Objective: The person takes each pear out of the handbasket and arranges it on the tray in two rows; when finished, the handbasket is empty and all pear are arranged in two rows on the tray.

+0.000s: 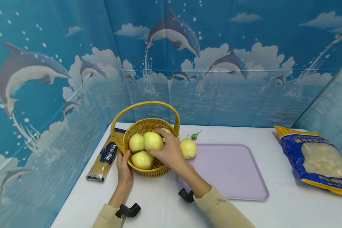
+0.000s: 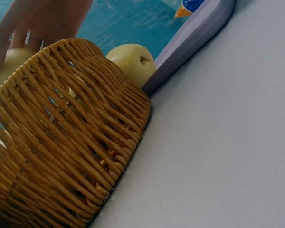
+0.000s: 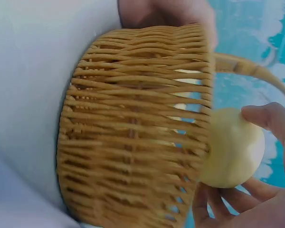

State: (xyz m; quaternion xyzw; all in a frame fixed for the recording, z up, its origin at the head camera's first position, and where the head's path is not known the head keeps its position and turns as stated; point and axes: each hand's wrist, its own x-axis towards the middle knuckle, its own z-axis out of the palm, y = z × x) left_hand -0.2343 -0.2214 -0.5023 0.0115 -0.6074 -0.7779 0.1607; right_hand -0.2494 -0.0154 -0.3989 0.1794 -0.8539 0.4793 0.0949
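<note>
A yellow wicker basket [image 1: 151, 173] with a tall arched handle stands on the table and holds several pale yellow-green pears. My right hand [image 1: 170, 151] grips one pear [image 1: 154, 141] over the basket, thumb on the near side, fingers on the far side. In the right wrist view this pear [image 3: 233, 147] shows at the rim between thumb and fingers. My left hand [image 1: 124, 169] holds the basket's left side by the handle's foot, its thumb at the rim; its other fingers are partly hidden. Another pear [image 1: 188, 148] sits outside, at the tray's back left corner.
A lilac tray [image 1: 225, 171] lies right of the basket. Behind it is a small wrapped lollipop-like item [image 1: 196, 135]. A pack of pasta [image 1: 104, 160] lies to the left, partly behind the basket. At the far right lies a blue and yellow bag [image 1: 316, 158]. A dolphin-print curtain [image 1: 216, 95] hangs behind.
</note>
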